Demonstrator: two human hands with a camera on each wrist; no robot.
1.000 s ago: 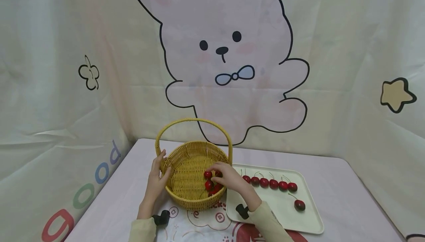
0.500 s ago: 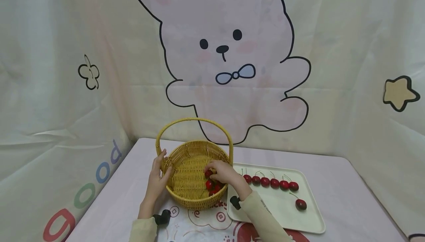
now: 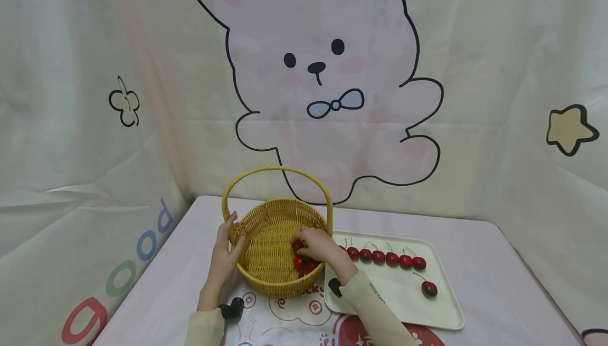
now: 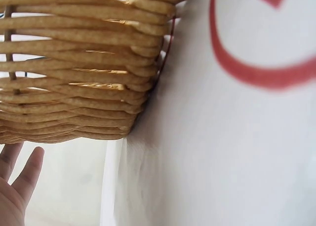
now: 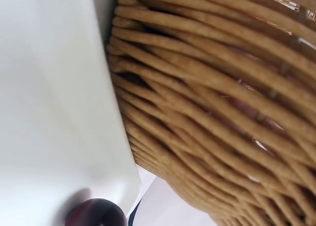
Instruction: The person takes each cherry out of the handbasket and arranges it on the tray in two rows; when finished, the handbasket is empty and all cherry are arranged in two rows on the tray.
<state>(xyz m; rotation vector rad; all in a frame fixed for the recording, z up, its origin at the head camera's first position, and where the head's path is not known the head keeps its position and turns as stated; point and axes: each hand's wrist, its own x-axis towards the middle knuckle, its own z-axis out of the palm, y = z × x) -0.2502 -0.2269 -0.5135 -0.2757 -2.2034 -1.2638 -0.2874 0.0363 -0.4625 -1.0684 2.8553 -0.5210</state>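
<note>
A round yellow wicker basket (image 3: 266,282) with a tall arched handle stands on the table. At its left side my left hand (image 3: 222,256) grips the rim near the handle's foot, thumb on the inner side and fingers outside. Fingertips of that hand show beside the woven wall (image 4: 64,63) in the left wrist view. My right hand (image 3: 320,246) reaches over the right rim and pinches a red cherry (image 3: 297,245) inside. Several more cherries (image 3: 300,263) lie below it on the basket's right side. In the right wrist view the basket wall hides the right fingers.
A cream rectangular tray (image 3: 385,298) stands right of the basket, its left edge close to it. Several stemmed cherries (image 3: 378,257) form a row along its back; one cherry (image 3: 429,289) lies apart nearer the front. A printed cloth (image 3: 280,330) covers the table.
My right hand has shifted slightly left and its fingers have closed round a cherry in the basket. The left hand stays on the rim.
</note>
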